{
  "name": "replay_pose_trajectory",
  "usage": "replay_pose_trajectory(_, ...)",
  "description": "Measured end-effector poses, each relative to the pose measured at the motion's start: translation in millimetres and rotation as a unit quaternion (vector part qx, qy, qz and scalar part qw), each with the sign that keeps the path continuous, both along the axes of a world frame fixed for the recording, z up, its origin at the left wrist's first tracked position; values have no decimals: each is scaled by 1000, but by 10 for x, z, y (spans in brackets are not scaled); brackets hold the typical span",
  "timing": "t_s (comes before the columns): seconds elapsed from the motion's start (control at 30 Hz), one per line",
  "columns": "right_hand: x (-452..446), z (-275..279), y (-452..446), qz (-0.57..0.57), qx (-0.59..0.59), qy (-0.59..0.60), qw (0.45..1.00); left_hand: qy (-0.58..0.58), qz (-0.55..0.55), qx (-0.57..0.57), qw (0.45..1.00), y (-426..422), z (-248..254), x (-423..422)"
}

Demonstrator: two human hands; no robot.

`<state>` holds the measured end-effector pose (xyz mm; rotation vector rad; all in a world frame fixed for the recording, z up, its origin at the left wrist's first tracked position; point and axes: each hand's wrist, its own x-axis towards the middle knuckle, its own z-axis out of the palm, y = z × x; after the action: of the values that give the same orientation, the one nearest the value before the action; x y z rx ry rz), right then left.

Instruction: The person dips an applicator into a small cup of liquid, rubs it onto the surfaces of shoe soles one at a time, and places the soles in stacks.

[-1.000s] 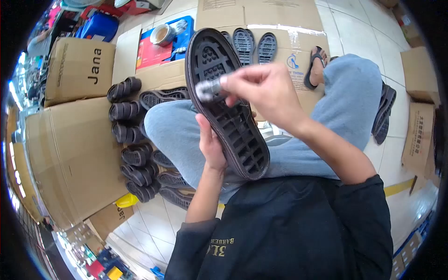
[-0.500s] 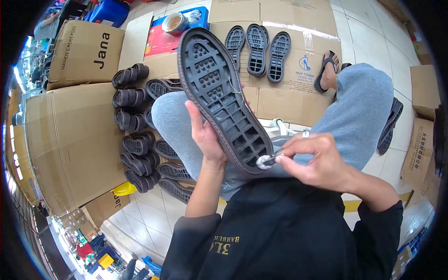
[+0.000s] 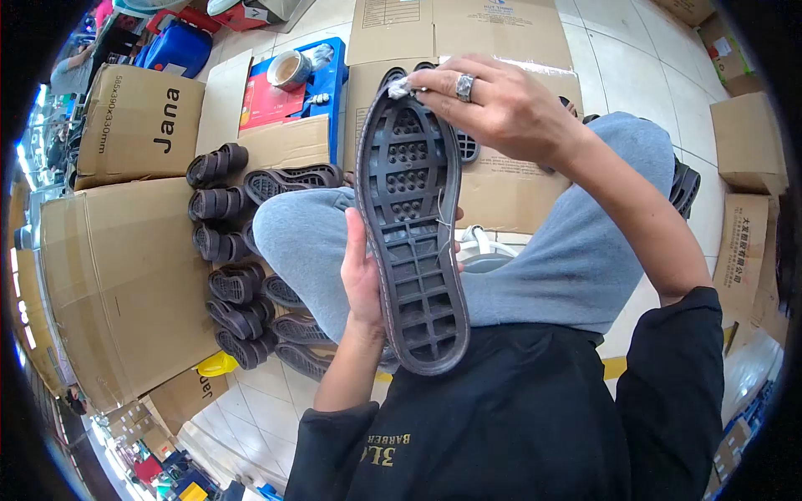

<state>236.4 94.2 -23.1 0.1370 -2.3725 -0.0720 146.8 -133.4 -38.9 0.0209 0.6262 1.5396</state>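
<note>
Two hands [image 3: 515, 108] with sole [image 3: 408, 219] and wad [image 3: 399, 88]

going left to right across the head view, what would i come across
Upper cardboard box marked Jana, top group of dark soles, small bowl, left hand, held sole, right hand, box with Chinese characters.

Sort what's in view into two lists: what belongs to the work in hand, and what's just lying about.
In the work:
Left hand, holding the shoe sole
Right hand, pinching the whitish wad at its top end
Probably the bowl and dark soles

Seemingly just lying about:
Blue container
Jana box
Yellow object
</note>
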Motion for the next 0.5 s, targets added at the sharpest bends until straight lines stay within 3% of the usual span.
replay_pose_trajectory(0.17, 164, -132, -187, -48, -36, -62, 996, 64, 2, -2, 998, -49, -100, -59)
replay_pose_trajectory(0.2, 218, -161, -269, -40, -90, -88, 991, 62, 3, -3, 998, -55, -137, -73)
replay_pose_trajectory(0.4, 444, -141, -772, 31, -163, -89, 982, 104, 27, -48, 993, -92, -277, -178)
replay_pose_trajectory(0.5, 541, -122, -930, 55, -190, -89, 976, 42, 50, -9, 998, -69, -307, -191)
